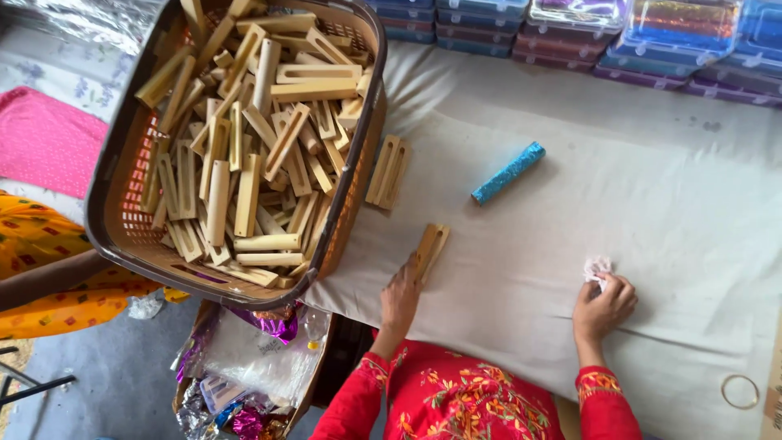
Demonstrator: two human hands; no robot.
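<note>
two hands work on a white cloth (pixel 652 244) that covers the table. the left hand (pixel 401 297) lies flat with its fingers on one end of a slotted wooden piece (pixel 430 248), pressing down on it and not wrapped round it. the right hand (pixel 604 303) is curled tight round a small crumpled white wad (pixel 596 267), which pokes out at the fingertips.

one more pair of wooden pieces (pixel 388 171) lies on the cloth, touching the side of the basket. one shiny blue tube (pixel 508 173) lies tilted near the middle of the cloth, well apart from both hands. one thin ring (pixel 740 392) lies near the right corner.

a big brown basket (pixel 110 204) sits at the left, tipped and heaped with too many wooden pieces (pixel 244 147) to count. under it, an open cardboard box (pixel 314 371) holds crumpled shiny wrappers in purple, silver and blue.

along the far edge stand stacks of flat plastic boxes (pixel 570 37) in blue and purple, some with clear lids over bright stuff. i cannot count them.

at the far left another person's arm (pixel 41 281) shows by yellow patterned cloth.
</note>
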